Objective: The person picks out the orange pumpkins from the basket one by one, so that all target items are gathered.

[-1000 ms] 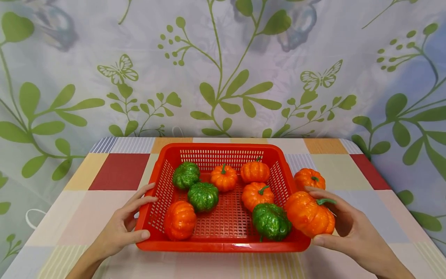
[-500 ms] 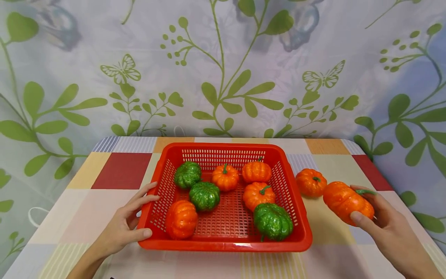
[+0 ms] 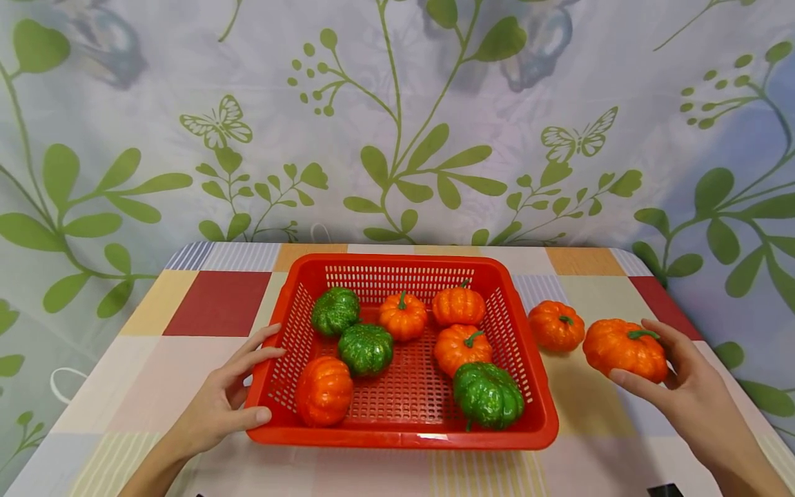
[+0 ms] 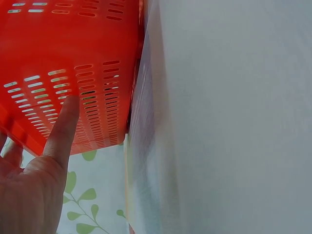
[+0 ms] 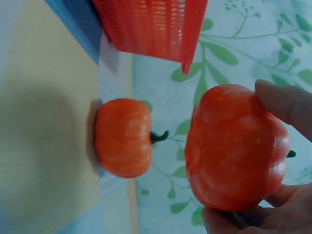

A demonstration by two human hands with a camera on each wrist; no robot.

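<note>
A red plastic basket (image 3: pixel 404 438) holds several orange pumpkins (image 3: pixel 403 316) and three green pumpkins (image 3: pixel 366 349). At its left side, my left hand (image 3: pixel 214 400) touches the rim and outer wall with fairly straight fingers; in the left wrist view, one extended digit (image 4: pixel 63 129) lies against the slotted wall. My right hand (image 3: pixel 698 393) grips an orange pumpkin (image 3: pixel 624 348) between thumb and fingers, to the right of the basket. In the right wrist view, this held pumpkin (image 5: pixel 236 148) is off the table, its stem mostly hidden behind it.
Another orange pumpkin (image 3: pixel 556 326) sits on the table just right of the basket. A checked cloth (image 3: pixel 217 304) covers the table, and a leaf-patterned curtain (image 3: pixel 397 138) hangs behind. A small dark object (image 3: pixel 664 490) shows at the bottom edge, near my right wrist.
My right hand has carried its orange pumpkin rightward, from over the basket's right front corner to beside the other table pumpkin. The left hand has stayed at the basket.
</note>
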